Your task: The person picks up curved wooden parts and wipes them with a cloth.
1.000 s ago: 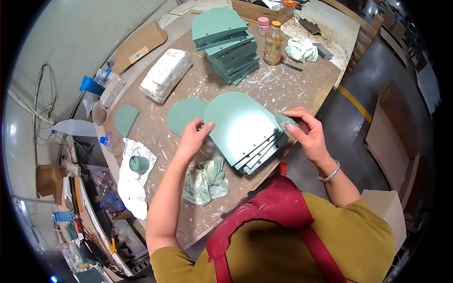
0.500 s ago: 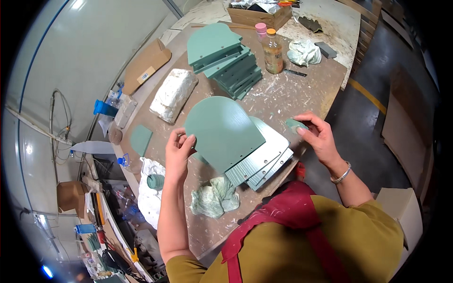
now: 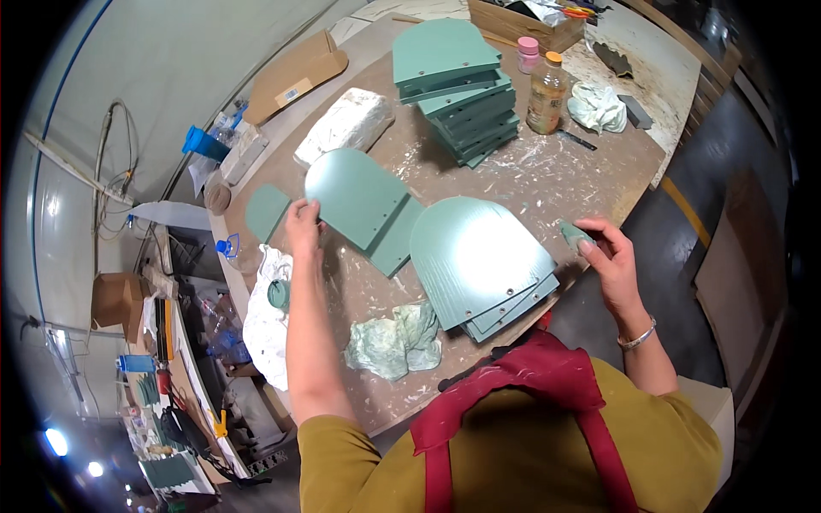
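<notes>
My left hand (image 3: 304,228) grips the left edge of a green round-topped panel (image 3: 351,195) with small holes along its straight edge. That panel lies partly over another green panel (image 3: 395,244). In my right hand (image 3: 611,262), between thumb and fingers, is a small green-stained piece (image 3: 575,235), perhaps a sponge. Between my hands a fanned stack of similar panels (image 3: 479,261) lies near the table's front edge, its top face shining. A crumpled green-stained cloth (image 3: 393,342) rests in front of the panels.
A tall stack of green panels (image 3: 449,56) stands at the back beside a bottle with an orange cap (image 3: 546,96) and a pink jar (image 3: 528,55). Left of it lies a white wrapped block (image 3: 349,126). A small jar (image 3: 279,294) sits on white cloth (image 3: 267,329).
My left hand has carried the panel leftward off the near stack, onto the other panel. The stack's top face now shows. My right hand still holds the small piece; the view has shifted.
</notes>
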A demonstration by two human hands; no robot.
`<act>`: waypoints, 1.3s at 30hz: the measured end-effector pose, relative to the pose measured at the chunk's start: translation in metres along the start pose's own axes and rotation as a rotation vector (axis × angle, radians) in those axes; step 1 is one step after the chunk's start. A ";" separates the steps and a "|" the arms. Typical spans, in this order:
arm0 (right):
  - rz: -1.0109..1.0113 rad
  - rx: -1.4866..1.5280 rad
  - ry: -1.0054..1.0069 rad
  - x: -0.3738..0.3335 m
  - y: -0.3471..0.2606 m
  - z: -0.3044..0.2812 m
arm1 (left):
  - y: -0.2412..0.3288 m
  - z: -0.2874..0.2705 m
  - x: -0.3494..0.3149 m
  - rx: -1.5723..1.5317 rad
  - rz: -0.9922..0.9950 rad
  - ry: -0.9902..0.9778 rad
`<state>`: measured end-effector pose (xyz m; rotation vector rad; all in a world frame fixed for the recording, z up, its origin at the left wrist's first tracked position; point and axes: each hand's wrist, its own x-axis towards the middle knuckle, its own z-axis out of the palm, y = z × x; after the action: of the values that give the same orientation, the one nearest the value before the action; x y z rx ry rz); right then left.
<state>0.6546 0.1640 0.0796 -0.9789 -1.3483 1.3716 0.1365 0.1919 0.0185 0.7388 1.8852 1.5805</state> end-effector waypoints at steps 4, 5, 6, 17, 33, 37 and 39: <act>0.031 0.004 -0.003 0.001 0.002 0.007 | -0.027 0.006 0.003 -0.013 -0.076 -0.060; 0.037 0.001 -0.008 0.002 0.003 0.009 | -0.033 0.004 0.004 -0.011 -0.098 -0.071; 0.038 -0.003 -0.011 0.003 0.004 0.012 | -0.036 0.004 0.004 -0.013 -0.115 -0.085; 0.063 -0.022 -0.113 0.005 0.000 0.030 | -0.050 0.003 -0.014 -0.105 -0.066 -0.072; 0.118 0.116 -0.122 0.011 0.019 0.032 | 0.024 0.031 -0.099 0.633 0.618 -0.126; 0.243 0.559 -0.054 0.032 0.042 0.024 | 0.042 0.081 -0.240 0.941 0.867 -0.641; 0.319 0.722 -0.071 0.035 0.051 0.021 | 0.040 0.102 -0.275 0.971 0.858 -0.659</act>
<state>0.6216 0.1955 0.0324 -0.6590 -0.6494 1.9544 0.4015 0.0683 0.0636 2.3643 1.7904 0.4702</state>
